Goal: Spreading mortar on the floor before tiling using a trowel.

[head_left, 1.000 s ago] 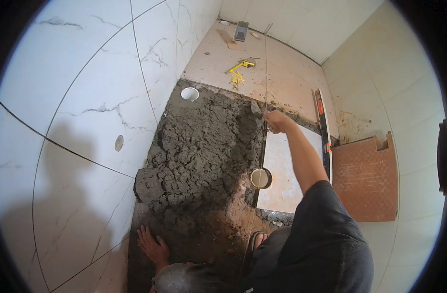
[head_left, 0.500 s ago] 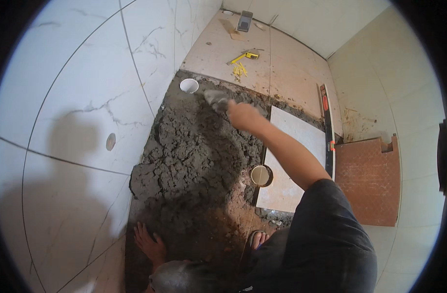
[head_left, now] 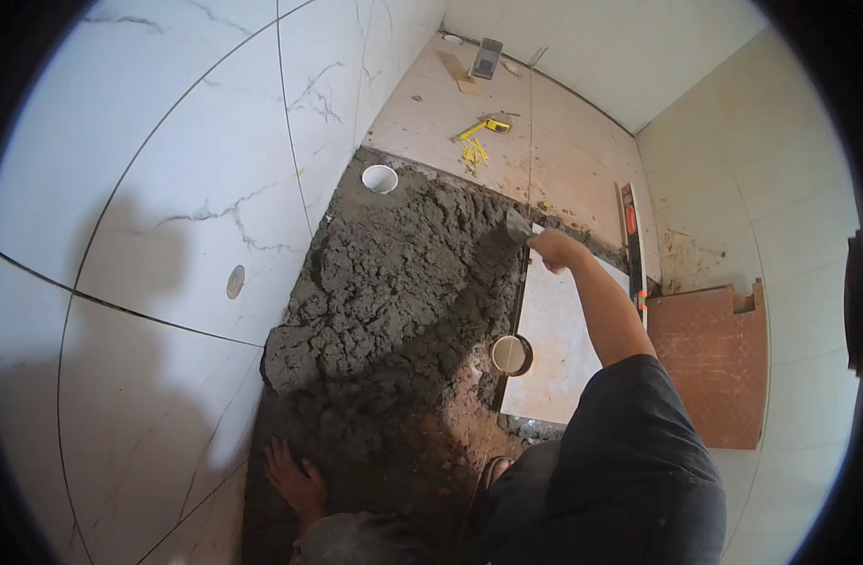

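Observation:
My right hand [head_left: 553,251] is closed round the handle of a trowel [head_left: 518,226]. The grey blade is at the right border of the dark wet mortar [head_left: 384,264], beside the far left corner of a pale floor tile [head_left: 563,330]. The mortar is rough and lumpy, and spreads from the marble-look wall on the left to that tile. Low in the view, my left hand [head_left: 295,480] rests flat with fingers spread on the shaded ground near the wall's foot. A white pipe end [head_left: 380,179] is set in the mortar's far left corner; another round pipe opening [head_left: 511,355] sits at the tile's left edge.
A spirit level [head_left: 633,245] lies along the tile's right side. Beyond the mortar are a yellow tape measure [head_left: 496,125], small yellow pieces [head_left: 473,153] and a phone [head_left: 487,58]. A notched reddish-brown tile [head_left: 705,367] leans by the right wall. My foot [head_left: 497,471] is near the tile's front.
My right hand has swung the trowel rightward, from near the white pipe end to the pale tile's far left corner. My left hand stays planted. The view has shifted slightly.

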